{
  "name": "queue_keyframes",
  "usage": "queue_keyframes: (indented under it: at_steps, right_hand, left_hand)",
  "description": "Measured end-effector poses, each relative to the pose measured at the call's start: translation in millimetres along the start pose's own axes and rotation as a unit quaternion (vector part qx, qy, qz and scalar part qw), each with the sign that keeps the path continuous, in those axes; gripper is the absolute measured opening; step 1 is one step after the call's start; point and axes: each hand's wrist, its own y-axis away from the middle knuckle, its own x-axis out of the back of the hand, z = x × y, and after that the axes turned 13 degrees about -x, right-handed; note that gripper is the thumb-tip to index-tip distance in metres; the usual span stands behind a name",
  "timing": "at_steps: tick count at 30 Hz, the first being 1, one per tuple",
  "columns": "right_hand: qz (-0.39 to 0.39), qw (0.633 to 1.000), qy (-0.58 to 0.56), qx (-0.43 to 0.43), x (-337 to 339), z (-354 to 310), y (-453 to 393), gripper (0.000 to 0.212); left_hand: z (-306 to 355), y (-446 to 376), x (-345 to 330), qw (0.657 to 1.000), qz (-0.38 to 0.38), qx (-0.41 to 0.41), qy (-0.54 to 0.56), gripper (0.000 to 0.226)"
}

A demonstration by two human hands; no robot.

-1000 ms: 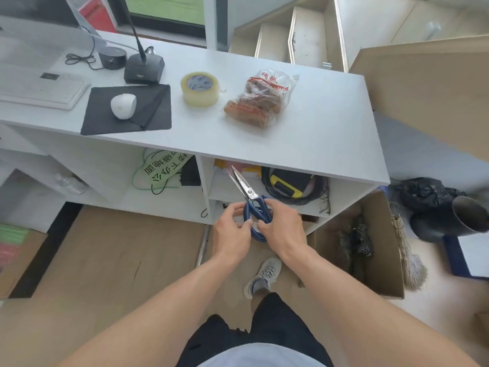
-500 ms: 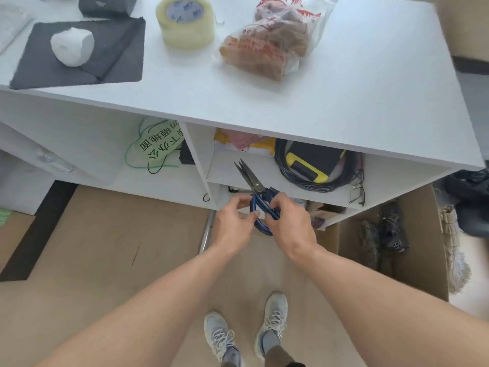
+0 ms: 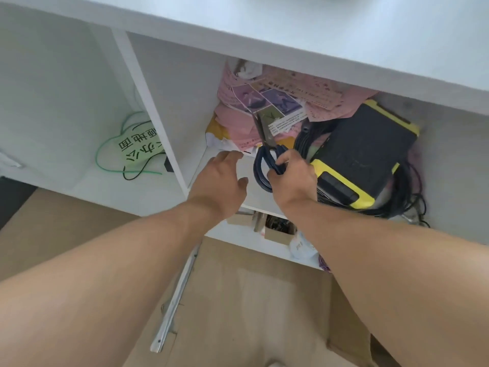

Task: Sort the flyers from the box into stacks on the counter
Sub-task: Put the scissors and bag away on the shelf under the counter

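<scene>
A heap of pink flyers (image 3: pixel 277 102) lies at the back of a white shelf compartment under the counter (image 3: pixel 344 30). My right hand (image 3: pixel 292 178) is shut on the blue handles of a pair of scissors (image 3: pixel 264 144), whose blades point into the shelf over the flyers. My left hand (image 3: pixel 222 181) is just to the left of the scissors with its fingers spread, its fingertips near the front edge of the paper heap, holding nothing. No box of flyers is in view.
A black and yellow case (image 3: pixel 362 152) with coiled black cable (image 3: pixel 407 192) fills the right of the shelf. A green sign with cord (image 3: pixel 137 152) lies in the left compartment. Small cardboard boxes (image 3: pixel 277 229) sit on the lower shelf. A metal strip (image 3: pixel 174 295) lies on the floor.
The view has dropped and closed in under the counter. My left hand has let go of the scissors and opened. My right hand has carried the scissors into the shelf.
</scene>
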Motion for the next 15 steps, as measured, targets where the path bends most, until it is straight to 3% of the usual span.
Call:
queue_keyframes:
  at_steps: [15]
  right_hand:
    - [0.01, 0.993, -0.09, -0.082, -31, -92, -68, 0.03]
  left_hand:
    - [-42, -14, -15, 0.999, -0.016, -0.003, -0.051, 0.072]
